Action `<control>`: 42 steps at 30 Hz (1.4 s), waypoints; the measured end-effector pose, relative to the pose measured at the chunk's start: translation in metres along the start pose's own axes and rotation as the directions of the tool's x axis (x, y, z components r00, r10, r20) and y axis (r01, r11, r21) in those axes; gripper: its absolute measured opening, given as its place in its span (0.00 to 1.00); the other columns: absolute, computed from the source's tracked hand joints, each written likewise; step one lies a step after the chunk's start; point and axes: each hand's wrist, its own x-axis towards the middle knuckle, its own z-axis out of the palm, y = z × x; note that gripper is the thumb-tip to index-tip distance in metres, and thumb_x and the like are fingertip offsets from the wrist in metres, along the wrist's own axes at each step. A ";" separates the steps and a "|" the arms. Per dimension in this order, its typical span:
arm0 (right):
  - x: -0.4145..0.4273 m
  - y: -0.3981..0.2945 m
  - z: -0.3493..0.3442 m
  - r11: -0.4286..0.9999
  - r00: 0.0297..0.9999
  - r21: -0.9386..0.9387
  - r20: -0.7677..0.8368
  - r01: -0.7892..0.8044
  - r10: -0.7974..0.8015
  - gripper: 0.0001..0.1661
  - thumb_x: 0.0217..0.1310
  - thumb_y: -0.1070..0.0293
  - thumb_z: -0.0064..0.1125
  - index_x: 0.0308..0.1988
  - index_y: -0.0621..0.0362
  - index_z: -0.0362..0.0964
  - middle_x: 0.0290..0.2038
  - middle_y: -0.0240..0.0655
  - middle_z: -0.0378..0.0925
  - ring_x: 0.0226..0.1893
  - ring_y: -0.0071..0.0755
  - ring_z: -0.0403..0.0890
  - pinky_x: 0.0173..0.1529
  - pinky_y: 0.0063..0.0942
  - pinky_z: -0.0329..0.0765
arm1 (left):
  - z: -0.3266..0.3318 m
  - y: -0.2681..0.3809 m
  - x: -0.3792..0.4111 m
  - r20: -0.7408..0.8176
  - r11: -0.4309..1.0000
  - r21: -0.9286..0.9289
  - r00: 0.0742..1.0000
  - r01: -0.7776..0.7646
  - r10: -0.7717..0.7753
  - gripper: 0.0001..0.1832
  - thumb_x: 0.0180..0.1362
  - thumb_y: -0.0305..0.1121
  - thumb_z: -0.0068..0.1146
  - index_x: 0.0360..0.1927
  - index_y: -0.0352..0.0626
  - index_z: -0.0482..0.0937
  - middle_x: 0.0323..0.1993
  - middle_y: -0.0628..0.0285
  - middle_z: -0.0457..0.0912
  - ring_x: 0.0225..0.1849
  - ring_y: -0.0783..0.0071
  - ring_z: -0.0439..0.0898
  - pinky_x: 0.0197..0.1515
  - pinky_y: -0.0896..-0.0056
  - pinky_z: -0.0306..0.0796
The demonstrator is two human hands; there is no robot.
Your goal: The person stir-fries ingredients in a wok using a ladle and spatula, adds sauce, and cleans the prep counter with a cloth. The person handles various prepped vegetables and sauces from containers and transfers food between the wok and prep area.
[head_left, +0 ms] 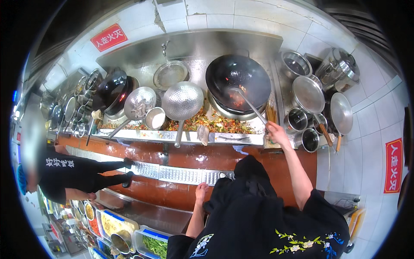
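My right hand (277,134) grips the long metal handle of a wok ladle (254,106). The ladle's bowl rests inside a large black wok (223,73), among small reddish food pieces (237,99) at the near side of its bottom. Haze hangs over the wok, which sits tilted on a round burner ring (215,105). Low beside my body, away from the stove, my left hand (201,193) hangs with loosely curled fingers. Nothing is seen in it, though its palm side is partly hidden. Right of the wok stands a bamboo wok brush (271,115).
Left of the wok lie a perforated strainer (183,97), another strainer (140,103) holding pale food, and a cup of white contents (156,118). Food scraps (223,126) cover the stove's front gutter. Metal pots (296,64) crowd the right. A person (81,174) stands at left; food tubs (152,242) line the counter behind.
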 end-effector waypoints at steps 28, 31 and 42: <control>-0.041 0.025 -0.010 0.985 0.934 0.091 -0.340 0.144 -0.105 0.27 0.68 0.56 0.50 0.60 0.59 0.66 0.27 0.31 0.74 0.19 0.20 0.71 0.23 0.20 0.67 | 0.278 0.203 -0.054 0.865 -0.252 0.222 0.071 -0.942 0.496 0.25 0.54 0.29 0.55 0.57 0.37 0.68 0.63 0.49 0.63 0.68 0.49 0.58 0.69 0.46 0.52; -0.105 -0.008 -0.001 0.818 0.982 0.562 -0.187 0.120 -0.015 0.24 0.70 0.55 0.48 0.58 0.56 0.64 0.24 0.27 0.68 0.15 0.14 0.61 0.17 0.15 0.56 | 0.291 0.202 -0.048 0.859 -0.304 0.298 0.115 -0.905 0.499 0.29 0.55 0.32 0.54 0.62 0.37 0.64 0.67 0.47 0.58 0.71 0.51 0.53 0.71 0.46 0.45; -0.264 0.005 -0.061 0.733 0.965 0.628 -0.145 0.260 -0.218 0.19 0.67 0.66 0.50 0.55 0.59 0.62 0.27 0.27 0.66 0.17 0.11 0.61 0.17 0.11 0.58 | 0.346 0.321 0.061 0.611 -0.585 0.743 0.686 -0.325 0.395 0.22 0.62 0.46 0.43 0.55 0.48 0.73 0.58 0.56 0.73 0.62 0.55 0.67 0.64 0.31 0.49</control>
